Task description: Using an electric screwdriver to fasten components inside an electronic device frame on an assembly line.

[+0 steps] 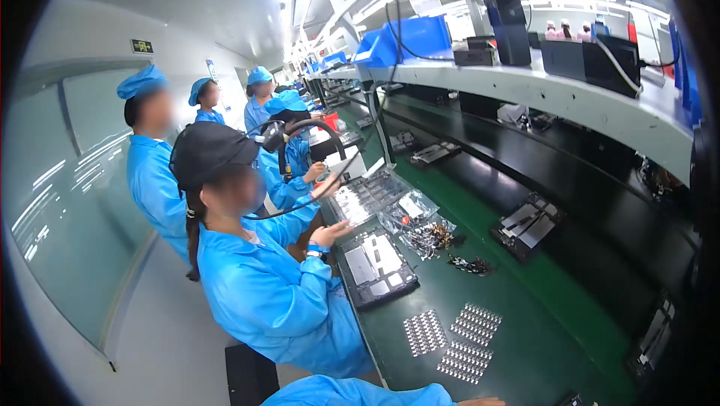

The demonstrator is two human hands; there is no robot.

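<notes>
A blue sleeve at the lower edge is my left arm, stretched along the front of the green bench. Only a sliver of my left hand shows there; its fingers are cut off, so what it holds, if anything, is hidden. My right hand is out of view. Closest to my left hand lie three sheets of small silvery parts, one at the front, one at the left and one behind. A dark device edge peeks in at the bottom right.
Beside me, a co-worker in a black cap has both hands over an opened black device. Beyond it lie bagged parts and loose cables. More opened devices rest on the dark conveyor, under a white shelf.
</notes>
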